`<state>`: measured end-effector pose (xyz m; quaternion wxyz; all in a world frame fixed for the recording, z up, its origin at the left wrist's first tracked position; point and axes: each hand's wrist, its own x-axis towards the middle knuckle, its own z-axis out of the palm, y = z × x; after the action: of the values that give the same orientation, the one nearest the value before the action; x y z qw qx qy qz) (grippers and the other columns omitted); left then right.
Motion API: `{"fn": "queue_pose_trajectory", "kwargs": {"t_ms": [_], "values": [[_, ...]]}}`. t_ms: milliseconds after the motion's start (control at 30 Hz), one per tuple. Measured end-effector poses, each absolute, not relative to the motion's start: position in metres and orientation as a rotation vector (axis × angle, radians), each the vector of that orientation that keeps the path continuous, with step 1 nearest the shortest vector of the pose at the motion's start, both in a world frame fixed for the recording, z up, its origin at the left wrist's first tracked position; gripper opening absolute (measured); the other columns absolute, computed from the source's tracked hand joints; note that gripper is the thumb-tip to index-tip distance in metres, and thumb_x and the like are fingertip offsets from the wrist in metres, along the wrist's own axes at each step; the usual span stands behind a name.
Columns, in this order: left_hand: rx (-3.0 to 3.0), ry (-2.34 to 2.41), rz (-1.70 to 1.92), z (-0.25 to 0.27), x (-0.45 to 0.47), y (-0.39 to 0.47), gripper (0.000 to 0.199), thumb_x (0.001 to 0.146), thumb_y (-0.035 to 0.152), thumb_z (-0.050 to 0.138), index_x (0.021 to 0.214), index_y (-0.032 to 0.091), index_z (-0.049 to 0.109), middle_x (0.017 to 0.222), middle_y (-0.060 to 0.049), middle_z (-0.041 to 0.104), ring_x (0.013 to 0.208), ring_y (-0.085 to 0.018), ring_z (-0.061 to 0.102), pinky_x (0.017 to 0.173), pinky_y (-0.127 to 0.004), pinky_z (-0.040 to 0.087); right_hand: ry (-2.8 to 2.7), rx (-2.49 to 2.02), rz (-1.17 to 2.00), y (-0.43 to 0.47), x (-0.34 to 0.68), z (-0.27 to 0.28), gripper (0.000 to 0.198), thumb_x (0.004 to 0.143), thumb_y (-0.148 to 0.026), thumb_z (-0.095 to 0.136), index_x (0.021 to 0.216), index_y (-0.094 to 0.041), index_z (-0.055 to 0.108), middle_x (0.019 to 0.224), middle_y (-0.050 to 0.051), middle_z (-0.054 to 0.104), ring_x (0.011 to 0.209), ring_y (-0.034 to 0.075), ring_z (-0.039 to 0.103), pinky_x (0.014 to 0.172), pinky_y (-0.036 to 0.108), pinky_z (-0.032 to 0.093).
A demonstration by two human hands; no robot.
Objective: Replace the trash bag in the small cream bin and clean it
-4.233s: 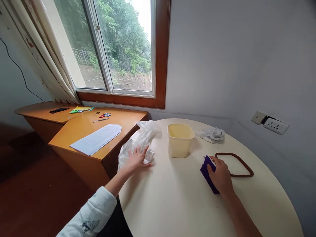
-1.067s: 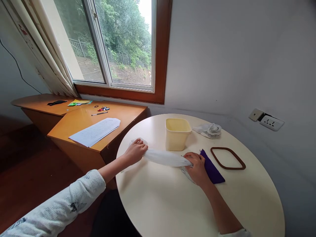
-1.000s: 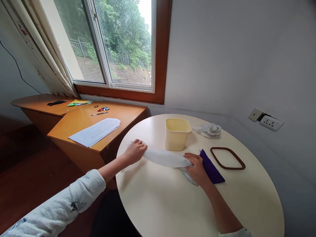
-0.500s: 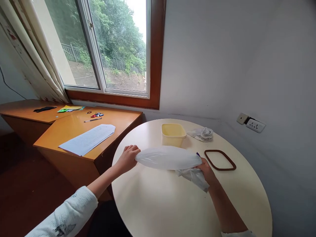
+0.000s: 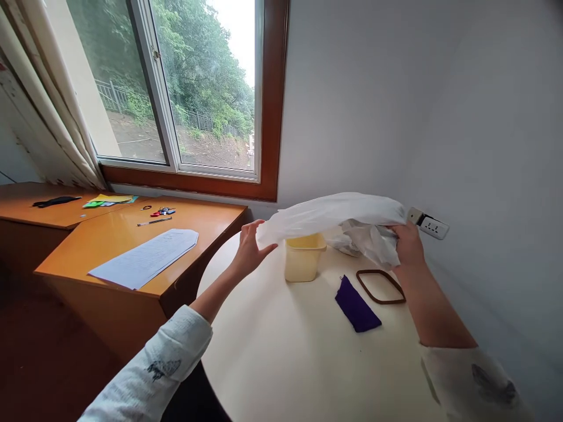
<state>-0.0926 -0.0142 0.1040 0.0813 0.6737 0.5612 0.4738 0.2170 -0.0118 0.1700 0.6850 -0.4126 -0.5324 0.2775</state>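
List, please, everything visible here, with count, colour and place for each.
plastic bag: one, translucent white, held in the air above the tub
tub: one, pale yellow, on the round table
cloth: one, purple, on the table
frame: one, brown, right of the cloth
paper sheet: one, white, on the wooden desk
wall socket: one, white, right wall
left hand: at the bag's left end
right hand: grips the bag's bunched right end

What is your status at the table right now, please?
Both hands, left and right, hold plastic bag above yellow tub. Purple cloth lies below.
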Motion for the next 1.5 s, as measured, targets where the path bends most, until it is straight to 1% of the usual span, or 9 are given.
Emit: {"fn": "queue_pose_trajectory", "kwargs": {"t_ms": [233,367,567,700,967,1133,1233,1367,1500], "values": [[2.003,1.583,1.431,0.108,-0.064,0.004,0.058,0.072,0.032,0.065,0.122,0.028,0.036,0.121,-0.01,0.035,0.117,-0.027,0.04,0.092,-0.046,0.041,-1.221,-0.91,0.633,-0.011,0.238,0.184,0.015,0.059,-0.029,0.059,0.056,-0.018,0.049,0.051,-0.006,0.04,0.048,0.008,0.036,0.043,0.021,0.028],[2.082,1.534,1.347,0.102,-0.058,0.007,0.067,0.07,0.033,0.067,0.127,0.027,0.031,0.126,-0.011,0.034,0.121,-0.028,0.038,0.096,-0.046,0.039,-1.381,-0.984,0.686,-0.01,0.248,0.185,0.018,0.059,-0.029,0.061,0.051,-0.018,0.05,0.048,-0.006,0.041,0.047,0.007,0.034,0.043,0.021,0.027],[2.223,1.442,1.158,0.102,-0.051,0.011,0.087,0.066,0.038,0.071,0.136,0.028,0.02,0.139,-0.011,0.026,0.13,-0.028,0.026,0.106,-0.047,0.028,-1.68,-1.124,0.769,-0.001,0.241,0.202,0.013,0.063,-0.027,0.059,0.056,-0.015,0.058,0.053,-0.004,0.052,0.049,0.008,0.042,0.045,0.019,0.03],[2.246,1.472,1.085,0.097,-0.045,0.017,0.088,0.063,0.04,0.073,0.135,0.026,0.023,0.142,-0.013,0.025,0.131,-0.031,0.026,0.106,-0.05,0.025,-1.932,-1.247,0.77,0.015,0.222,0.212,0.012,0.063,-0.025,0.059,0.06,-0.015,0.063,0.059,-0.001,0.059,0.054,0.011,0.049,0.047,0.02,0.034],[2.29,1.483,1.055,0.073,-0.042,0.033,0.048,0.066,0.038,0.071,0.106,0.019,0.054,0.12,-0.013,0.052,0.125,-0.032,0.036,0.106,-0.057,0.016,-2.257,-1.595,0.488,0.048,0.188,0.205,0.011,0.064,-0.018,0.055,0.054,-0.018,0.056,0.048,-0.004,0.051,0.04,0.007,0.038,0.043,0.021,0.024],[2.321,1.359,1.093,0.066,-0.047,0.04,0.03,0.069,0.039,0.067,0.089,0.018,0.064,0.104,-0.012,0.059,0.125,-0.032,0.034,0.101,-0.047,0.033,-2.375,-1.64,0.535,0.051,0.178,0.208,0.008,0.059,-0.014,0.06,0.055,-0.018,0.054,0.05,-0.003,0.053,0.046,0.01,0.044,0.046,0.022,0.028],[2.332,1.273,1.112,0.067,-0.05,0.041,0.026,0.074,0.042,0.061,0.083,0.018,0.066,0.1,-0.012,0.06,0.122,-0.032,0.038,0.098,-0.046,0.037,-2.458,-1.597,0.588,0.045,0.177,0.214,0.006,0.061,-0.016,0.063,0.065,-0.018,0.059,0.064,0.0,0.061,0.06,0.015,0.053,0.051,0.023,0.035],[2.347,1.138,1.077,0.072,-0.05,0.03,0.026,0.074,0.044,0.061,0.079,0.019,0.067,0.103,-0.011,0.061,0.118,-0.03,0.043,0.095,-0.045,0.04,-2.502,-1.419,0.908,0.036,0.186,0.218,0.024,0.067,-0.027,0.066,0.09,-0.021,0.06,0.092,0.001,0.066,0.085,0.018,0.058,0.065,0.022,0.045],[2.376,0.972,0.977,0.084,-0.049,0.009,0.022,0.075,0.041,0.062,0.079,0.02,0.067,0.099,-0.009,0.063,0.111,-0.026,0.05,0.092,-0.04,0.042,-2.377,-1.346,1.284,0.032,0.201,0.218,0.037,0.068,-0.042,0.068,0.098,-0.023,0.059,0.096,0.002,0.066,0.088,0.019,0.06,0.07,0.025,0.05]]}}
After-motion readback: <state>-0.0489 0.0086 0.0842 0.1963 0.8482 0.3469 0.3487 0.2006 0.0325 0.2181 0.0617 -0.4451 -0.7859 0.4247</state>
